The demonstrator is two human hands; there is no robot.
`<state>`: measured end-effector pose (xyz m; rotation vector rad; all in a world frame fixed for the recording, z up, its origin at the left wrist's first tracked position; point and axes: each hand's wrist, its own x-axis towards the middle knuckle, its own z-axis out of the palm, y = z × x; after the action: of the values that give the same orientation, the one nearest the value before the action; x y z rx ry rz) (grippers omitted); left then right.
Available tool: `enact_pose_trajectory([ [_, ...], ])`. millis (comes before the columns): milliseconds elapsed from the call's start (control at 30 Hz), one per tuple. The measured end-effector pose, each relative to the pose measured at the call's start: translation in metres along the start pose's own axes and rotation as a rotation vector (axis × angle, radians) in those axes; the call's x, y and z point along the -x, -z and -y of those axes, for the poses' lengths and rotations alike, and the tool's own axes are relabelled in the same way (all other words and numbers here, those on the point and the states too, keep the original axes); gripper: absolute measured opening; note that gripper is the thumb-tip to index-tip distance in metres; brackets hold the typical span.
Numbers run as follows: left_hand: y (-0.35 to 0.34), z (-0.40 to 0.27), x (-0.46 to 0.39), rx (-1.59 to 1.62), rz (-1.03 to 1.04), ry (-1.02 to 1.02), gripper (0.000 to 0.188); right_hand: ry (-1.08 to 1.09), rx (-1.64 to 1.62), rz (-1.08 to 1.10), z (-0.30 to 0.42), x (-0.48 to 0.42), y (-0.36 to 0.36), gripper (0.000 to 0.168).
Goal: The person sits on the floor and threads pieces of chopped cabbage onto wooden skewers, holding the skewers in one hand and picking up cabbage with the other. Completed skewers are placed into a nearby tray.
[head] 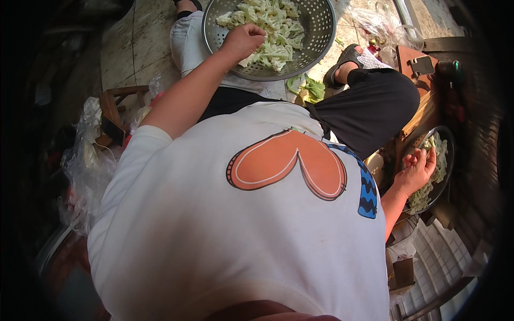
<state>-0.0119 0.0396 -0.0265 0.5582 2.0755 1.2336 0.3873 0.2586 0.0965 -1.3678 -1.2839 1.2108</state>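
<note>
A stainless-steel colander (317, 52) stands in front of me, with pale cauliflower florets (277, 36) heaped in it. My left hand (244, 43) is over its near left side, thumb and fingertips drawn together at the edge of the heap. Whether a piece is between those fingertips is hidden. Off to my right, more cauliflower (441, 154) fills a second, dark-rimmed bowl (449, 176). My right hand (415, 172) is at that bowl's near side, fingers curled upward by the florets. I cannot tell if it grips one.
Green leaf trimmings (313, 89) lie on the tiled floor (116, 56) below the colander. Bundled thin sticks (419, 114) and a reddish-brown board (405, 60) are beside my right knee. Clear plastic bags (86, 160) hang at my left; more plastic (381, 24) lies at the far right.
</note>
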Motion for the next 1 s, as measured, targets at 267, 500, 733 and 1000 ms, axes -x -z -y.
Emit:
enact_pose_trajectory([
  [267,-0.039,0.005,-0.006,-0.905,0.072,-0.146,0.027,0.022,0.056,0.320,-0.002,0.014,-0.059,0.013],
  [500,-0.040,0.013,0.005,-0.941,0.031,-0.456,0.018,-0.100,-0.096,0.214,-0.014,-0.017,-0.043,0.013],
  [733,-0.038,0.014,-0.001,-0.850,0.064,-0.409,0.012,-0.208,0.109,-0.007,-0.065,-0.068,-0.016,0.021],
  [1000,-0.032,0.007,-0.002,-0.611,-0.052,-0.359,0.010,-0.177,0.672,-0.008,-0.133,-0.157,-0.004,0.043],
])
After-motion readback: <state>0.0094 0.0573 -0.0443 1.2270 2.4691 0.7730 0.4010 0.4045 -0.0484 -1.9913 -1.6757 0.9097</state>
